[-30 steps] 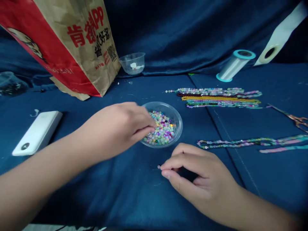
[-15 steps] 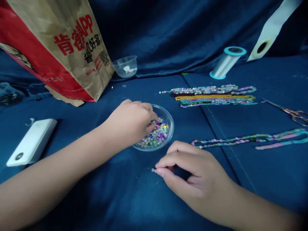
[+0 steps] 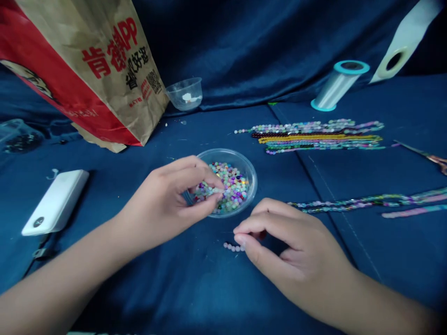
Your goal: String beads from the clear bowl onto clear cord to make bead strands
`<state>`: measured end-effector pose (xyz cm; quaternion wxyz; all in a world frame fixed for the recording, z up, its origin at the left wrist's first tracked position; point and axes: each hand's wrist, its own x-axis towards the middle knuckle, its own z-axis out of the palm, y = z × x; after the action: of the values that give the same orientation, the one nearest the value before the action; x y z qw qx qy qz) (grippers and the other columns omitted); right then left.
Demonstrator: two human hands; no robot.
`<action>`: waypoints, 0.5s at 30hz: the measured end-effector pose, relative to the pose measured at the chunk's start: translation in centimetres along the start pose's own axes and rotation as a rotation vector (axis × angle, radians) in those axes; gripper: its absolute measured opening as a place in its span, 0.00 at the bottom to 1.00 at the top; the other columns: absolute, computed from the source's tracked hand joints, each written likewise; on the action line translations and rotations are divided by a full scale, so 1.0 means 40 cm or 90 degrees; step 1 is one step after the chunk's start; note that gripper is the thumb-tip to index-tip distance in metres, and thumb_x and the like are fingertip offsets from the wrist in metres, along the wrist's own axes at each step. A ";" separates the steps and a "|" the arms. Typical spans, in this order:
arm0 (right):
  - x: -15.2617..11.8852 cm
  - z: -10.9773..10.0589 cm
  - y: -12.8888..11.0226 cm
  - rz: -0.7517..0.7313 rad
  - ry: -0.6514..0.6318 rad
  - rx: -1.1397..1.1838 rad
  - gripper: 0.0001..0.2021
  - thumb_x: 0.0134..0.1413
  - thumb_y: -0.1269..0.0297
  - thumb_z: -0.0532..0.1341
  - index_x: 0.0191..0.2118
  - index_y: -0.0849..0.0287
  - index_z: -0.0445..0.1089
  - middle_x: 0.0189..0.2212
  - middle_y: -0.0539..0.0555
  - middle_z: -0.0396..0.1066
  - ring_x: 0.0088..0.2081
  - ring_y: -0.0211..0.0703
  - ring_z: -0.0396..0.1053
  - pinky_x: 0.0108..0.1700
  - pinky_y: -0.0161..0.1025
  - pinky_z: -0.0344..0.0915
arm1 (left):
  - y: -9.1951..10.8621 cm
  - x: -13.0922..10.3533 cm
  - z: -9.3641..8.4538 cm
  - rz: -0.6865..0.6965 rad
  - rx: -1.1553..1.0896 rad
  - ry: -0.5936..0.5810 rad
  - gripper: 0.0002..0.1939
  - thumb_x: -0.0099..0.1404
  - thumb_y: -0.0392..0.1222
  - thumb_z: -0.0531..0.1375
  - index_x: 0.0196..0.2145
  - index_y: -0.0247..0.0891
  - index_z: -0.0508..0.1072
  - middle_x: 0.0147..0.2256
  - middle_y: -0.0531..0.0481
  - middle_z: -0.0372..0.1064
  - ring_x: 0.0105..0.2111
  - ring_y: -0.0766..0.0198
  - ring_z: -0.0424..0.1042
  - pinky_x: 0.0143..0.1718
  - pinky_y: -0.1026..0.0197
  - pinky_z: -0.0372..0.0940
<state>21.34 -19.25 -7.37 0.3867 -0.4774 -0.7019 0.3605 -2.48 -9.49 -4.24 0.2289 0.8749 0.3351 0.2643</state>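
A clear round bowl (image 3: 252,186) holds many small coloured beads (image 3: 232,184). Over its left part is my left hand (image 3: 174,195), thumb and index finger pinched together above the beads; whatever lies between the tips is too small to make out. My right hand (image 3: 293,246), below and right of the bowl, pinches the end of a short row of pale pink beads (image 3: 233,247). Several of these beads stick out to the left of its fingertips.
Bead strands (image 3: 321,135) lie at the back right, with more strands (image 3: 352,203) nearer. Scissors (image 3: 422,153), a wire spool (image 3: 338,86), a tape roll (image 3: 394,61), a paper bag (image 3: 118,70), a small cup (image 3: 186,95) and a white power bank (image 3: 56,200) surround them.
My left hand has drawn back to the left from deep among the beads, uncovering more of them. More pale pink beads now show at my right fingertips. The view has shifted slightly.
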 end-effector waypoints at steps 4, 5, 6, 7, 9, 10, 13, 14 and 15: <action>-0.002 0.006 -0.001 0.010 -0.009 -0.030 0.12 0.66 0.75 0.64 0.38 0.51 0.82 0.33 0.44 0.77 0.32 0.31 0.75 0.35 0.32 0.68 | -0.014 -0.029 0.025 -0.008 0.008 0.050 0.05 0.71 0.34 0.71 0.44 0.40 0.85 0.43 0.50 0.83 0.45 0.63 0.80 0.47 0.62 0.72; -0.002 0.008 0.000 0.007 -0.010 -0.037 0.11 0.67 0.74 0.64 0.38 0.51 0.82 0.33 0.44 0.77 0.32 0.31 0.75 0.35 0.33 0.68 | -0.018 -0.028 0.030 -0.003 0.011 0.059 0.06 0.70 0.34 0.71 0.44 0.40 0.85 0.44 0.49 0.84 0.46 0.61 0.80 0.49 0.61 0.73; -0.001 0.008 0.002 0.004 -0.006 -0.044 0.11 0.67 0.73 0.64 0.38 0.51 0.82 0.33 0.44 0.77 0.32 0.31 0.76 0.35 0.33 0.68 | -0.020 -0.027 0.032 0.001 0.009 0.069 0.06 0.70 0.34 0.71 0.44 0.40 0.85 0.45 0.48 0.83 0.48 0.60 0.81 0.51 0.60 0.73; 0.001 0.008 0.004 0.001 0.000 -0.052 0.11 0.67 0.72 0.64 0.38 0.51 0.82 0.33 0.44 0.77 0.32 0.31 0.76 0.34 0.33 0.68 | -0.019 -0.027 0.031 0.002 0.003 0.078 0.07 0.69 0.34 0.71 0.44 0.40 0.85 0.46 0.48 0.83 0.48 0.60 0.81 0.52 0.59 0.73; 0.005 0.006 0.006 -0.005 0.013 -0.066 0.10 0.67 0.72 0.65 0.37 0.50 0.82 0.32 0.43 0.77 0.31 0.31 0.76 0.35 0.34 0.68 | -0.007 -0.032 0.024 -0.002 -0.025 0.088 0.06 0.69 0.33 0.71 0.44 0.40 0.85 0.46 0.48 0.82 0.48 0.61 0.81 0.52 0.60 0.73; 0.007 0.004 0.007 -0.009 0.018 -0.072 0.10 0.67 0.72 0.65 0.37 0.50 0.82 0.32 0.43 0.77 0.31 0.30 0.76 0.35 0.33 0.69 | 0.003 -0.039 0.018 -0.009 -0.046 0.082 0.06 0.70 0.33 0.71 0.43 0.40 0.85 0.45 0.48 0.82 0.48 0.62 0.80 0.51 0.62 0.73; 0.007 -0.002 0.002 -0.015 0.028 -0.087 0.10 0.67 0.71 0.65 0.37 0.50 0.82 0.32 0.43 0.78 0.31 0.30 0.76 0.35 0.32 0.69 | 0.036 -0.074 0.003 -0.066 -0.124 0.040 0.04 0.70 0.34 0.72 0.42 0.41 0.84 0.41 0.51 0.82 0.41 0.66 0.78 0.42 0.66 0.71; 0.006 -0.003 0.000 -0.019 0.030 -0.091 0.10 0.67 0.71 0.65 0.37 0.49 0.83 0.32 0.43 0.78 0.31 0.29 0.77 0.35 0.32 0.70 | 0.045 -0.088 0.001 -0.097 -0.153 0.030 0.04 0.70 0.35 0.72 0.42 0.41 0.84 0.40 0.52 0.82 0.38 0.68 0.77 0.38 0.66 0.70; 0.004 -0.003 -0.003 -0.024 0.031 -0.094 0.10 0.67 0.71 0.66 0.37 0.49 0.83 0.32 0.43 0.78 0.31 0.29 0.77 0.34 0.31 0.70 | 0.053 -0.101 0.001 -0.132 -0.185 0.024 0.03 0.70 0.36 0.73 0.41 0.42 0.84 0.38 0.53 0.82 0.35 0.69 0.75 0.35 0.67 0.68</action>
<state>21.37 -19.12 -7.17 0.3741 -0.4999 -0.7257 0.2891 -4.04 -13.77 -4.28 0.3725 0.7884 0.3862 0.3009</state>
